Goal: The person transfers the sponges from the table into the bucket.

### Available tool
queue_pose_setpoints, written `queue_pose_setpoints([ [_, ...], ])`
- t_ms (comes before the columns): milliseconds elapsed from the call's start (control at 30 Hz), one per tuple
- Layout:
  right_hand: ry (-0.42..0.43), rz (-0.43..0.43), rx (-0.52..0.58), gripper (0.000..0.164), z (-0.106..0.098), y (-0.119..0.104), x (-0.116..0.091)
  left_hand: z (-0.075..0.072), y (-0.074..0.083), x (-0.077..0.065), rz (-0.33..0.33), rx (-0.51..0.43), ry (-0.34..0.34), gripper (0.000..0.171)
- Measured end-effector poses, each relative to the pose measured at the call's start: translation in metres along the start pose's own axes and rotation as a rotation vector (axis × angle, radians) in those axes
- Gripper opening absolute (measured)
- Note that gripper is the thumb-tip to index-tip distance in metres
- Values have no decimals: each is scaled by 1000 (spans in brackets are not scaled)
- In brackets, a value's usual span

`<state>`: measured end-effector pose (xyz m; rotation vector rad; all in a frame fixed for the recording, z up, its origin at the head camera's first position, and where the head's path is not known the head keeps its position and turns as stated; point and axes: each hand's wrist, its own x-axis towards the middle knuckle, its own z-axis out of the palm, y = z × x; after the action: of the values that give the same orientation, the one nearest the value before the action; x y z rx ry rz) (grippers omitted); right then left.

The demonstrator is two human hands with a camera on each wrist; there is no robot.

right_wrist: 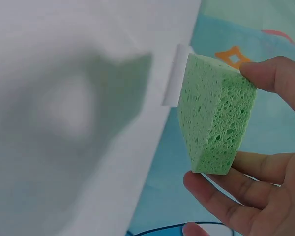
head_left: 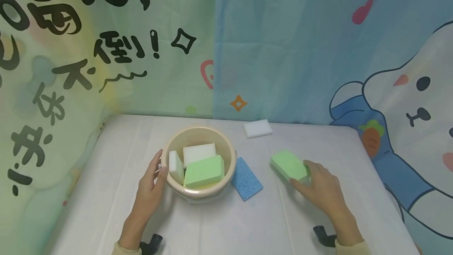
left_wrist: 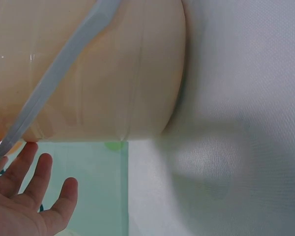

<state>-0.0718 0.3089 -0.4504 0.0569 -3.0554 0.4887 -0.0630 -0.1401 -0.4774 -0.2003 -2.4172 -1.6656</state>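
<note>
My right hand (head_left: 323, 186) pinches a green sponge block (head_left: 288, 164) over the right part of the table. In the right wrist view, thumb and fingers grip opposite edges of the porous sponge (right_wrist: 214, 115), which casts a shadow on the cloth. My left hand (head_left: 148, 188) rests its fairly straight fingers against the left side of a cream bucket (head_left: 231, 160). Its fingertips meet the bucket wall (left_wrist: 132, 83) near the grey handle (left_wrist: 64, 69) in the left wrist view. Inside the bucket lie another green sponge (head_left: 204, 172), a white sponge (head_left: 199, 153) and a smaller-looking white one (head_left: 175, 167).
A flat blue sponge (head_left: 247, 180) lies right beside the bucket. Farther back, a thin white sponge (head_left: 258, 128) lies near the table's rear edge. White cloth (head_left: 247, 227) covers the table, and printed curtains (head_left: 276, 50) hang behind it and along the left.
</note>
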Motion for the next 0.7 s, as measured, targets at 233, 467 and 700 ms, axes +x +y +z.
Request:
queue_pose_setpoints([
  [233,49,-103,48,73,-17,-18,2,0,-1,0,3,1,-1,51],
  [467,104,-178,58,70,-30,-34,4,1,-2,0,-5,20,4,51],
  [700,116,-261,92,70,-45,-50,10,1,-3,0,-5,17,6,51],
])
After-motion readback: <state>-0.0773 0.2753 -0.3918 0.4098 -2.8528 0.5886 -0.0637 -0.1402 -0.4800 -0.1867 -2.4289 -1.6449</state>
